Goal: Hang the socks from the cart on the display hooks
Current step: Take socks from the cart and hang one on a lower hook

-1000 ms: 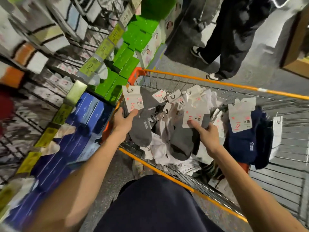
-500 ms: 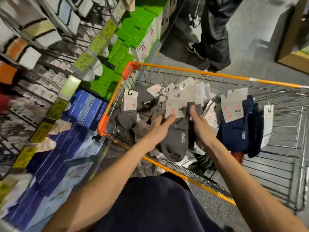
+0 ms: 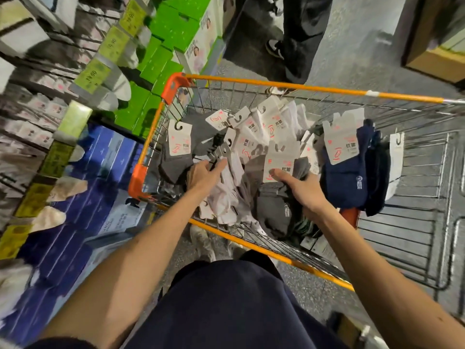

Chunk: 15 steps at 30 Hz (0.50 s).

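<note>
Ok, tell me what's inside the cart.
Carded sock pairs fill the cart: grey socks gripped by the right hand, white socks beside the left hand, navy socks at the right. The pile hides whatever lies beneath it.

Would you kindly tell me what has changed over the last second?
The left grip let go of the grey sock pack with a white card, now hanging on the orange-rimmed wire cart's left wall, and moved right into the sock pile. The right grip holds its grey socks throughout; the navy socks stayed.
</note>
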Each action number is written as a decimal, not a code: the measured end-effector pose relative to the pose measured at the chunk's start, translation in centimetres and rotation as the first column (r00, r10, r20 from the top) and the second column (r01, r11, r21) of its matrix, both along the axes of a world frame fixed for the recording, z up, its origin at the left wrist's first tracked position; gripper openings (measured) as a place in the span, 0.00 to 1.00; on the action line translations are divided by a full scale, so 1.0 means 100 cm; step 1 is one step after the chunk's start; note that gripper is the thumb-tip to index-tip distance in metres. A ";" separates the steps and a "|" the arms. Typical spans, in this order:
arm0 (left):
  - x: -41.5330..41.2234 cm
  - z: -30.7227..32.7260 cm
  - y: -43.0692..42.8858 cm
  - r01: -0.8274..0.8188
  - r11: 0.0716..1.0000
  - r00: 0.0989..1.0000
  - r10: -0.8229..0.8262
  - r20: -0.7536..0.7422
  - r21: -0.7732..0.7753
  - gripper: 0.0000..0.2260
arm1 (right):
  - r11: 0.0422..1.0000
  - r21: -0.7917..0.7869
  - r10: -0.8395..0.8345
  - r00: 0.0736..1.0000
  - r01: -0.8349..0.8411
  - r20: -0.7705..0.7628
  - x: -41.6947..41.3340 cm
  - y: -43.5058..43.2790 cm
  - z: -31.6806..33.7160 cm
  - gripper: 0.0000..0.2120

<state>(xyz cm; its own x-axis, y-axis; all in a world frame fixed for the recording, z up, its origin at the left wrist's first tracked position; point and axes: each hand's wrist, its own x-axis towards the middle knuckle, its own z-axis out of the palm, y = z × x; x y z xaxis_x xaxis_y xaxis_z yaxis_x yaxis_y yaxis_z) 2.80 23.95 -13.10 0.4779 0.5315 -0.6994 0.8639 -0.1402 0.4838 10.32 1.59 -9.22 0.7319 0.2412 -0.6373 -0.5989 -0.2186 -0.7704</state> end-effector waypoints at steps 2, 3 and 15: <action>0.013 -0.005 -0.003 0.051 0.999 0.997 -0.050 -0.055 0.011 0.37 | 1.000 -0.014 0.018 1.000 -0.018 -0.012 -0.002 -0.002 -0.006 0.12; 0.018 -0.008 -0.006 0.083 0.996 0.993 -0.081 -0.088 0.020 0.35 | 0.999 -0.027 0.029 0.999 -0.030 -0.015 -0.003 -0.002 -0.008 0.13; -0.011 -0.013 -0.013 -0.136 0.962 0.984 0.103 0.149 0.238 0.14 | 0.996 -0.040 0.077 0.997 -0.076 0.004 -0.013 0.003 -0.001 0.12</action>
